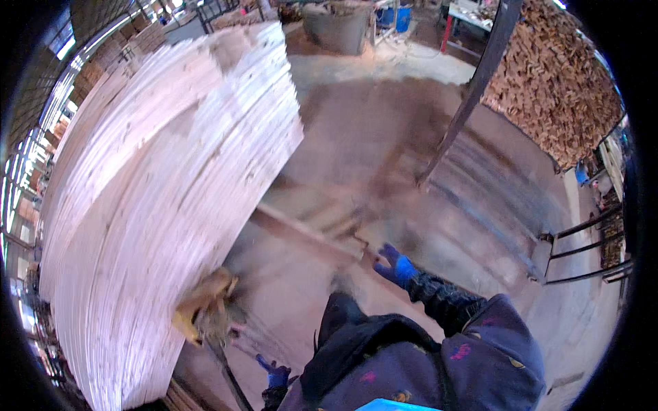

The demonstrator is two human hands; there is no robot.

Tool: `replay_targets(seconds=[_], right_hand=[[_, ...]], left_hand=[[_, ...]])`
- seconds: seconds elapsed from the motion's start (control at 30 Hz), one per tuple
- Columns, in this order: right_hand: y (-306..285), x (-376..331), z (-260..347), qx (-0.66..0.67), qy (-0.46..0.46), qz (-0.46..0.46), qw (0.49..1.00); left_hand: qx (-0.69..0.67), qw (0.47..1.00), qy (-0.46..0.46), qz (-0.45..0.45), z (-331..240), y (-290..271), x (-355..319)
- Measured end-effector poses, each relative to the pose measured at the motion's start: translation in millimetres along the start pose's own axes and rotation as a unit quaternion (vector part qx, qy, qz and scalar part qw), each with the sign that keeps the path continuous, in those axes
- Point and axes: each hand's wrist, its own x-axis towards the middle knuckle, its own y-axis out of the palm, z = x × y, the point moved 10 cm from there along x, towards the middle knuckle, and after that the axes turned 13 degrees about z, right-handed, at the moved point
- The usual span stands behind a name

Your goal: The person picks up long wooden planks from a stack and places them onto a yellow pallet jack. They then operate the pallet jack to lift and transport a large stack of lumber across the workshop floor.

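Note:
My right hand (394,266), in a dark blue glove with a brighter blue cuff, is stretched out ahead of me over the floor. Its fingers are apart and nothing shows in them. Low in the view is my left hand (277,374), also gloved in blue, with its fingers spread and no object in it. Left of it stands a tall stack of thin pale wood sheets (171,171), which leans across the view. Against the stack's near side is a blurred yellow-brown object (205,301) whose kind I cannot make out, with a dark bar (233,380) below it.
A long beam (308,236) runs along the floor from the stack toward my right hand. A dark post (473,96) rises at the right, before a big pile of wood pieces (555,82). A rack with dark bars (586,240) stands far right. Blue barrels (395,19) are at the back.

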Motion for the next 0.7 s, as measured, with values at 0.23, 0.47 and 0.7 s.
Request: replay_targets(seconds=[0.23,0.47,0.7], right_hand=[[-154.8,-53.9,-263.2,-0.142,0.420,-0.004,0.896],[-250.8,20.6,-310.7,-0.092,0.463,0.091,0.877],[-461.4,358.1,-207.8,0.005,0.148,-0.032,0.989]], left_hand=[[0.411,0.834,0.329,0.162,-302.6,222.9,221.0],[0.160,0.895,0.301,0.286,-520.5,529.5,366.6],[0.628,0.722,0.193,0.218,-499.5,582.8,553.6]])
